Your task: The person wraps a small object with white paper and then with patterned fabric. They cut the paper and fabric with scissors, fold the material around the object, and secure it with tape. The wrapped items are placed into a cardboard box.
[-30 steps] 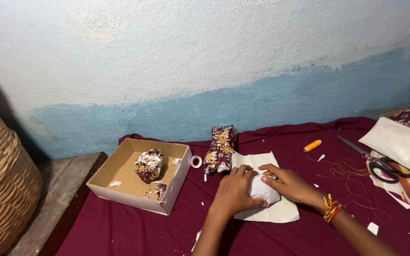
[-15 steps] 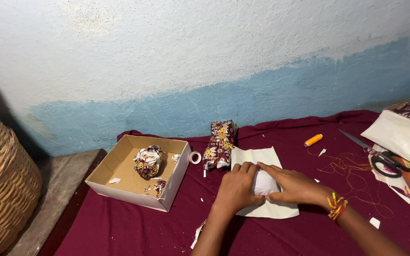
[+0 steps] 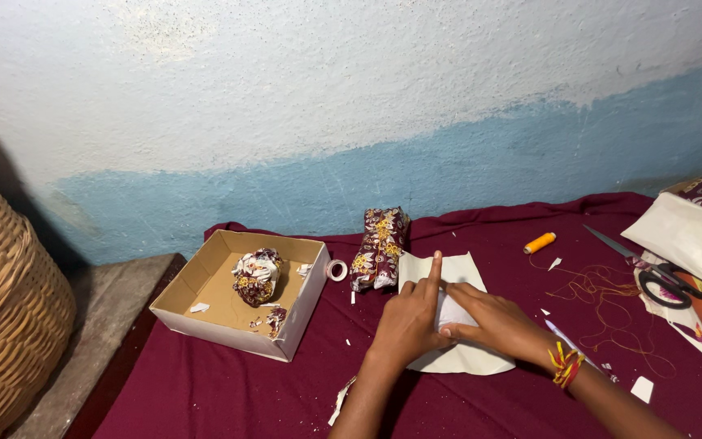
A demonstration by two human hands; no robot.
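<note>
Both my hands rest on a small white bundle [image 3: 452, 310] that lies on a cream paper sheet [image 3: 466, 358] on the maroon cloth. My left hand [image 3: 410, 319] covers the bundle's left side with its index finger stretched up across the sheet. My right hand [image 3: 497, 322], with a red and yellow thread band on the wrist, presses on the bundle from the right. A parcel wrapped in floral maroon paper [image 3: 379, 249] lies just beyond the sheet, with a small tape roll [image 3: 335, 270] beside it.
An open cardboard box [image 3: 191, 323] with crumpled floral paper scraps stands at the left. An orange thread spool [image 3: 539, 242], loose thread, black-handled scissors [image 3: 661, 281] and more paper sheets lie at the right. A woven basket [image 3: 6, 309] stands far left. The painted wall is close behind.
My left index finger has lifted off the bundle and now points straight up along the sheet. My right hand has shifted slightly down and right on the bundle.
</note>
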